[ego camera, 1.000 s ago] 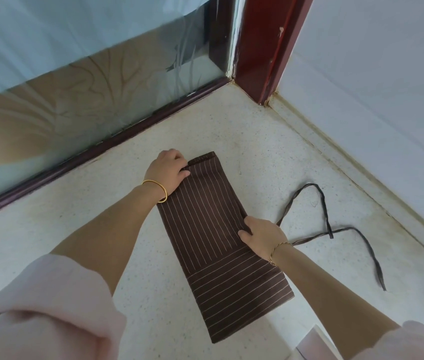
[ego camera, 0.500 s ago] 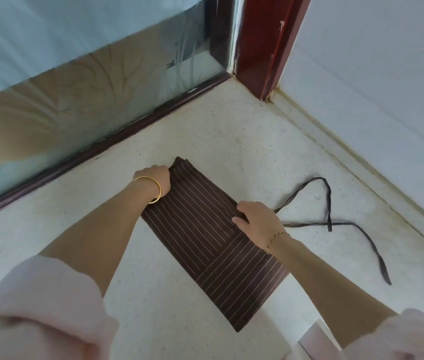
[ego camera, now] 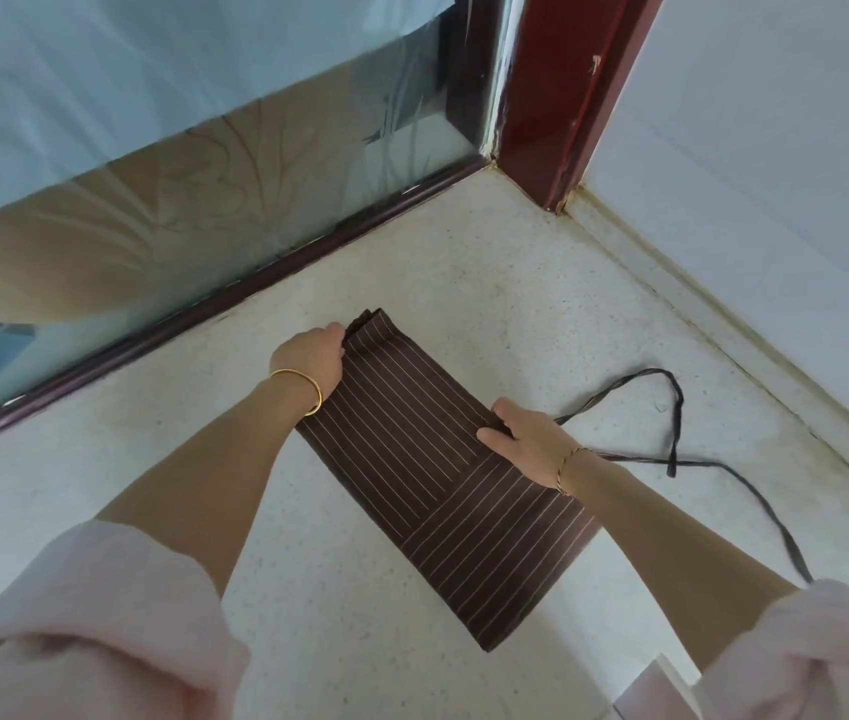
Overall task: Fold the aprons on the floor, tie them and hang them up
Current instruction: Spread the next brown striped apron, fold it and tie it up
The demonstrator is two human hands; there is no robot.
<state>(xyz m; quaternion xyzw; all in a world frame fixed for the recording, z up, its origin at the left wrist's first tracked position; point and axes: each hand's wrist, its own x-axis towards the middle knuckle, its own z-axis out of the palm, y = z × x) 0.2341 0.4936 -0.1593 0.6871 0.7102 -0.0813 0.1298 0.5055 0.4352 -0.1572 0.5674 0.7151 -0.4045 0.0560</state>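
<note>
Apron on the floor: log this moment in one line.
apron: folded strip, flat on floor | left hand: grips far end | right hand: grips right edge | strings: loose, untied

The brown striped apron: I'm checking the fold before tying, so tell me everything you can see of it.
The dark brown cloth apron with thin pale stripes lies flat on the speckled floor, folded into a long narrow rectangle set diagonally. Stripes on its near section run crosswise to the rest. The left hand grips its far end, the right hand its right edge. Its thin dark strap trails loose to the right.
</note>
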